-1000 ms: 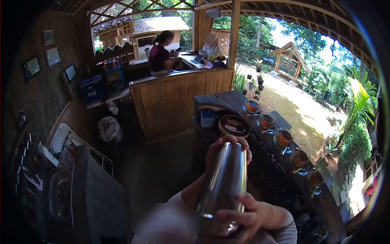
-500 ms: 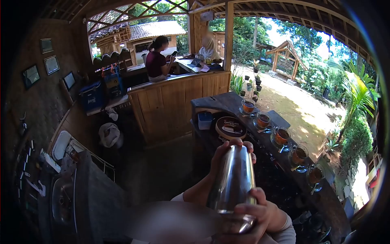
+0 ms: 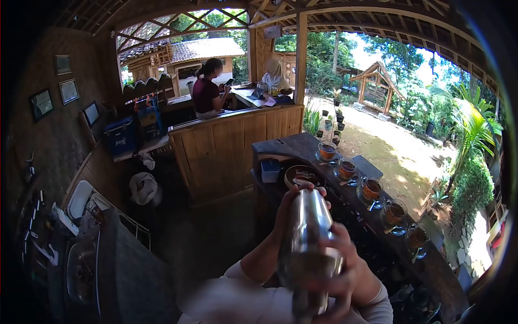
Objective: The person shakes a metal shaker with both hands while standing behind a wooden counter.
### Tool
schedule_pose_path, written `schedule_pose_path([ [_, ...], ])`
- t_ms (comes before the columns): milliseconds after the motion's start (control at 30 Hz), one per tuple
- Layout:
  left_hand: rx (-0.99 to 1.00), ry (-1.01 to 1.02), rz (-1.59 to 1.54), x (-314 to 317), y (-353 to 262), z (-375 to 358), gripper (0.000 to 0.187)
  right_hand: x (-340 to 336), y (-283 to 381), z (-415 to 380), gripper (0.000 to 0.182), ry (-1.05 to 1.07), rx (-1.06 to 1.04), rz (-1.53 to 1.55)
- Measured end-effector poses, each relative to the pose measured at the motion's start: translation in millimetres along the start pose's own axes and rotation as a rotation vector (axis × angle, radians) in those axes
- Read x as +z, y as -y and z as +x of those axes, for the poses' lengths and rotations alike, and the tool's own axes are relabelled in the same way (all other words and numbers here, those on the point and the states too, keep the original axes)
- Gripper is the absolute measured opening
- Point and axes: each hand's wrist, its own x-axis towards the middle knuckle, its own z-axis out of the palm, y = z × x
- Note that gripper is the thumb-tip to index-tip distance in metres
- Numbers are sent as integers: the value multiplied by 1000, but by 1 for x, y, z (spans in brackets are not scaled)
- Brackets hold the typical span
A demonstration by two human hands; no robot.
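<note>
A shiny metal cocktail shaker [image 3: 312, 229] is held lengthwise between both hands, tilted, with its near end toward my body. My left hand [image 3: 287, 208] wraps its far end, fingers curled over the base. My right hand [image 3: 345, 264] grips the nearer part from the right side; its fingers are a little blurred. Just beyond the shaker lies a round brown tub lid labelled chocolate [image 3: 303, 175], partly hidden by my left hand. Along the counter to the right stand several glass cups of amber drink, the closest being this cup [image 3: 417, 236], each on a saucer with a spoon.
The dark wooden counter [image 3: 294, 141] curves along my right, with a blue plastic container [image 3: 271, 170] on its lower shelf. A sink [image 3: 82, 272] is at left. Behind a wooden partition [image 3: 232, 141], one person [image 3: 208, 92] holds a phone and another [image 3: 275, 78] is at a table.
The shaker has swung, its near end now dropping lower and tipping more toward me. Both hands stay around it, and my right hand has shifted with it. My view has turned slightly.
</note>
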Motion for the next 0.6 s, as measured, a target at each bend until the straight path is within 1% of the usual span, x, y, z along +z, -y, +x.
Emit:
schedule_pose_path([
  [33,19,-208,23,-24,7,-15,36,2,-22,1,55,-60,15,-3],
  [67,39,-419,46,-44,18,-28,37,7,-39,-15,69,-55,248,-87],
  [100,98,-622,-135,-34,28,-23,42,15,-56,-36,72,-192,544,49],
  [133,-90,-257,-352,-130,32,-63,46,15,-59,-48,88,-218,845,-36],
  [167,-11,-445,-262,-93,36,-53,42,17,-55,-47,82,-226,711,32],
  [200,71,-611,-165,-43,36,-29,39,14,-55,-36,75,-227,560,92],
  [233,48,-587,-245,-19,27,-24,35,4,-37,-14,65,42,364,-102],
  [267,26,-579,-335,-6,18,-25,31,2,-26,4,51,57,25,-21],
  [300,-32,-247,-99,-15,9,-15,28,11,-14,15,43,25,-135,-33],
  [333,67,-52,-61,-7,9,-9,29,-3,12,15,46,265,75,52],
  [400,108,11,-16,5,6,-5,29,8,9,8,40,150,-99,-51],
  [433,62,-27,-41,-13,1,-8,30,14,-9,1,42,52,-79,21],
  [467,61,-272,-53,-24,3,-17,32,19,-29,-1,44,-47,-58,94],
  [500,148,-346,130,-54,14,-31,33,10,-36,-5,62,67,278,63],
  [533,235,-417,317,-78,25,-41,35,19,-54,-26,65,23,518,26],
  [567,119,-797,38,-38,31,-37,38,25,-55,-33,64,-135,709,69],
  [600,80,-722,186,-67,35,-52,37,30,-55,-36,62,-298,895,110],
])
